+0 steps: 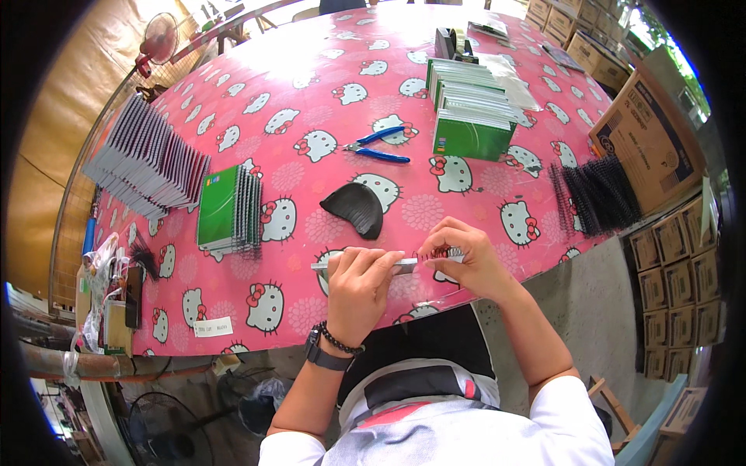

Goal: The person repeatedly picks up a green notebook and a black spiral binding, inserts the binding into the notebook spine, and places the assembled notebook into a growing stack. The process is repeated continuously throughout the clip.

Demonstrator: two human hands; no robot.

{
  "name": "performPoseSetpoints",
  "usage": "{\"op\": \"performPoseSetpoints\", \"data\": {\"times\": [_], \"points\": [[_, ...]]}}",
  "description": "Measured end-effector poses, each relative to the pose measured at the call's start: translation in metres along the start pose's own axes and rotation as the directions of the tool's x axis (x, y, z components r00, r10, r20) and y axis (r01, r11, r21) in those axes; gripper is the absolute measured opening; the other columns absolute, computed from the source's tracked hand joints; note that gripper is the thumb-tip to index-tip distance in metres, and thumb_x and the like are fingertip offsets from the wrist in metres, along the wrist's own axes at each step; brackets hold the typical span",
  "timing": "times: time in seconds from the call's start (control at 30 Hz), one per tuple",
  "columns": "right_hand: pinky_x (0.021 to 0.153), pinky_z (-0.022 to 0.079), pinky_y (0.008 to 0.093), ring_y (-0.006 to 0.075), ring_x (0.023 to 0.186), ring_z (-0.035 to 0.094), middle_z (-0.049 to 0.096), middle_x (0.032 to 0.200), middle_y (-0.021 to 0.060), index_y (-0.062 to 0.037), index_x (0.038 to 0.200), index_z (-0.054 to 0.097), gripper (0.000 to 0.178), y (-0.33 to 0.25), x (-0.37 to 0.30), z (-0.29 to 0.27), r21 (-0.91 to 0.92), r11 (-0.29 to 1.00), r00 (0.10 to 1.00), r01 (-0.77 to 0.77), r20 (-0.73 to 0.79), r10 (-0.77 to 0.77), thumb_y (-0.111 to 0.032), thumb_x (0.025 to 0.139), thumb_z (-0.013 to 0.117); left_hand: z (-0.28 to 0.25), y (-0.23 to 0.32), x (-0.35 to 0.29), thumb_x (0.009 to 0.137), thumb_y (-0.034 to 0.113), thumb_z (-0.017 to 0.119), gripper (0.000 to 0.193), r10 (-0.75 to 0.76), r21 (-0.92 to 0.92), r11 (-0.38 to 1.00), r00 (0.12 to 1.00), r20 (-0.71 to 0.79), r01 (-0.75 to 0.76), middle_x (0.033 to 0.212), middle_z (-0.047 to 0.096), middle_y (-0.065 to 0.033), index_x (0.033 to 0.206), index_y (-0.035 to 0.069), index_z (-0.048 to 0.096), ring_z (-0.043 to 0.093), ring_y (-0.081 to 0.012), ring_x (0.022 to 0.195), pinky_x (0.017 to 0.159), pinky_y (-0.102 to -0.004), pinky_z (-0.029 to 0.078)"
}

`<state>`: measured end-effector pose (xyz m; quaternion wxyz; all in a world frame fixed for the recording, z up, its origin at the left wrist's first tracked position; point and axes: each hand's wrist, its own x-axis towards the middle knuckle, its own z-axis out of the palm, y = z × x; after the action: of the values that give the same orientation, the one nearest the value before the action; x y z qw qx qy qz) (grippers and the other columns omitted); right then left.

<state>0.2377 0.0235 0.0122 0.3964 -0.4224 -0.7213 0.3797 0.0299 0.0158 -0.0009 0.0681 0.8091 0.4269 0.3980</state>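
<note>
At the table's near edge, my left hand (pixel 357 286) is closed around a thin notebook block (pixel 406 266) seen edge-on, mostly covered by the fingers. The fingers of my right hand (pixel 471 260) pinch a dark spiral binding coil (pixel 443 253), whose left end meets the block's right end. How far the coil runs into the pages is hidden. Just beyond my hands lies a black, curved, half-moon-shaped piece (pixel 357 208). Farther off are blue-handled cutting pliers (pixel 379 145).
Green-covered notebooks stand in a coil-bound stack (pixel 221 208) and a row (pixel 474 133). More bound notebooks (pixel 148 159) lean at left. Black coils (pixel 597 196) lie by a cardboard box (pixel 649 140) at right. A tape dispenser (pixel 454 45) stands on the pink tablecloth (pixel 311 85).
</note>
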Motion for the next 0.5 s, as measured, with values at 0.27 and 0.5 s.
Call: {"op": "performPoseSetpoints", "data": {"times": [0.27, 0.5], "points": [[0.076, 0.049, 0.0337, 0.0223, 0.089, 0.060, 0.061, 0.091, 0.0062, -0.0056, 0.091, 0.066, 0.027, 0.0017, 0.0079, -0.0056, -0.038, 0.991, 0.990, 0.127, 0.062, -0.125, 0.008, 0.068, 0.066, -0.0001, -0.0014, 0.0034, 0.081, 0.013, 0.068, 0.017, -0.004, -0.007, 1.000, 1.000, 0.006, 0.004, 0.086, 0.065, -0.0017, 0.097, 0.012, 0.071, 0.057, -0.0210, 0.083, 0.077, -0.0351, 0.039], [0.077, 0.049, 0.0357, 0.0244, 0.093, 0.057, 0.059, 0.092, 0.0077, -0.0054, 0.091, 0.065, 0.026, -0.0012, 0.0086, -0.0107, -0.041, 0.992, 0.985, 0.121, 0.131, -0.115, 0.009, 0.069, 0.065, 0.0002, -0.0041, 0.0026, 0.081, 0.013, 0.068, 0.016, 0.010, -0.009, 1.000, 1.000, 0.015, -0.009, 0.086, 0.065, -0.0013, 0.096, 0.012, 0.071, 0.057, -0.0209, 0.082, 0.076, -0.0346, 0.039]]}}
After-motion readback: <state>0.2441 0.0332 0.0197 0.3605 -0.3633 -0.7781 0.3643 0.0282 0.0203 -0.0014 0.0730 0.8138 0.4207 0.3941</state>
